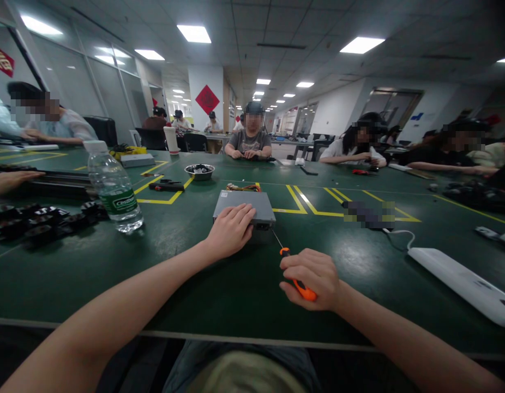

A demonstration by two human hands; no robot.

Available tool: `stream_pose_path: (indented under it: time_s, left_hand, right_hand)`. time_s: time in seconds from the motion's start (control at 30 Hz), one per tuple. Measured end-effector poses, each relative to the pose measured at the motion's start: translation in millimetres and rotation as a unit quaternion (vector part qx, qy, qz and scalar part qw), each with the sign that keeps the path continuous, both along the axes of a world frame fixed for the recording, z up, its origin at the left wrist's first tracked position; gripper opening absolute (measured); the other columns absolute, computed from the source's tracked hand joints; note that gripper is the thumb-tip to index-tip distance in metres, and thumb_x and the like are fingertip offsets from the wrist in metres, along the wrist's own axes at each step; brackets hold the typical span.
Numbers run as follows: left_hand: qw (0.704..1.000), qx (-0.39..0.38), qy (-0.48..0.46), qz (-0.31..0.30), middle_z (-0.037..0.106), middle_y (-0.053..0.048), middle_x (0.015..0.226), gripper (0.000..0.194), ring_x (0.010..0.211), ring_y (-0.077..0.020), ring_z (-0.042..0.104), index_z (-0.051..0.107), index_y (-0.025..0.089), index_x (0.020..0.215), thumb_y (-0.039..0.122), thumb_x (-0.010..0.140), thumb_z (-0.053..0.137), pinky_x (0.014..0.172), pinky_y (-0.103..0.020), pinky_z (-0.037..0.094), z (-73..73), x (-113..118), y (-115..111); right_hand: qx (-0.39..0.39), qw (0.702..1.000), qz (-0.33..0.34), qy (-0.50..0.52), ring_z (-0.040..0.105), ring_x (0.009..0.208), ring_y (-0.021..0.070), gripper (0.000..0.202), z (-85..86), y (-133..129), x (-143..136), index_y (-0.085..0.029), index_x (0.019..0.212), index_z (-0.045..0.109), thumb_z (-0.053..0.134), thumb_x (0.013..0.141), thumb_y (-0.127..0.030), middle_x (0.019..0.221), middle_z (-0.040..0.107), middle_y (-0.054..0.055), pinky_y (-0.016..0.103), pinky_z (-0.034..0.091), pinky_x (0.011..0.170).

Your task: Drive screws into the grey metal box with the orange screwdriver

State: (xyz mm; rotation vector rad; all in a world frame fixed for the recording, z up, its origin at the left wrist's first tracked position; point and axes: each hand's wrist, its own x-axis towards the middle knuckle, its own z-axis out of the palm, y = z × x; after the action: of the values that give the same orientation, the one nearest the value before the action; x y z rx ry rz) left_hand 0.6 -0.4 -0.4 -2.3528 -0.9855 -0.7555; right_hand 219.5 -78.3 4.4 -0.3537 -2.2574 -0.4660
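A grey metal computer power supply (258,202) lies on the green table in front of me, its bundled cables (242,187) at the far side. My left hand (231,230) rests on top of it, fingers stretched over the casing. In my right hand (313,274) is a screwdriver (305,290) with an orange and black handle. Its thin shaft points forward and left, and the tip is at the near right corner of the power supply. Whether the tip sits in a screw I cannot tell.
A water bottle (115,191) and black parts (43,221) stand to the left. Behind are a metal bowl (199,172) and a black tool (166,186). On the right, a white power strip (461,281) has a cable to a dark device (365,214). Other people sit around the table.
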Motion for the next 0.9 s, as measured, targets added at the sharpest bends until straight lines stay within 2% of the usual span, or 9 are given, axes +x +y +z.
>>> stream_pose_path:
  time_s: [0.13,0.2,0.33,0.5,0.77,0.9]
  left_hand:
    - [1.000,-0.001,0.001,0.001,0.051,-0.014,0.130,0.040,0.117,-0.0256,0.048,0.047,0.010,0.125,0.026,0.089,0.037,0.094,-0.040,0.038,1.5,0.5,-1.0]
    - [1.000,0.001,0.002,0.000,0.051,-0.014,0.129,0.040,0.117,-0.0257,0.049,0.047,0.010,0.125,0.025,0.089,0.038,0.094,-0.040,0.038,2.1,0.6,-1.3]
    - [1.000,0.002,-0.002,-0.003,0.052,-0.014,0.129,0.039,0.117,-0.0256,0.048,0.047,0.011,0.125,0.025,0.088,0.039,0.094,-0.041,0.038,2.0,0.3,-0.7]
    - [1.000,0.001,-0.003,-0.001,0.051,-0.014,0.129,0.040,0.117,-0.0257,0.048,0.046,0.011,0.125,0.025,0.089,0.039,0.094,-0.041,0.038,0.2,0.2,0.4]
    - [1.000,0.004,-0.006,-0.003,0.051,-0.014,0.129,0.039,0.118,-0.0252,0.048,0.047,0.012,0.125,0.025,0.088,0.039,0.094,-0.041,0.038,0.1,0.0,0.0]
    - [1.000,0.005,-0.001,-0.001,0.051,-0.014,0.129,0.040,0.118,-0.0251,0.048,0.047,0.010,0.124,0.025,0.089,0.039,0.094,-0.040,0.038,0.3,-0.1,0.3]
  right_hand:
    - [0.001,1.000,-0.013,-0.021,0.053,0.051,0.0092,0.009,-1.2,-0.4,-1.3,-0.019,0.072,0.048,0.056,0.077,-0.020,0.067,0.062,-0.001,0.023,0.040,0.050]
    - [0.002,1.000,-0.015,-0.025,0.054,0.052,0.0094,0.005,-2.1,-0.4,-2.6,-0.018,0.077,0.050,0.053,0.077,-0.015,0.068,0.062,0.000,0.023,0.039,0.050]
    - [-0.011,1.000,-0.021,0.000,0.059,0.062,0.0116,0.016,-4.6,-0.5,-3.7,-0.016,0.091,0.050,0.049,0.075,-0.012,0.078,0.063,0.005,0.022,0.042,0.050]
    - [-0.045,0.998,-0.026,0.045,0.058,0.062,0.0116,0.012,-6.9,-2.1,-0.9,-0.018,0.081,0.045,0.051,0.072,-0.015,0.076,0.059,0.004,0.021,0.044,0.053]
    - [-0.044,0.998,-0.018,-0.035,0.051,0.058,0.0112,0.006,-0.5,-1.9,-5.5,-0.019,0.074,0.048,0.053,0.075,-0.022,0.071,0.059,0.001,0.027,0.038,0.057]
    - [-0.062,0.997,-0.019,-0.032,0.054,0.063,0.0119,0.010,-5.1,-1.4,-6.4,-0.018,0.085,0.048,0.052,0.077,-0.021,0.077,0.059,0.003,0.024,0.040,0.055]
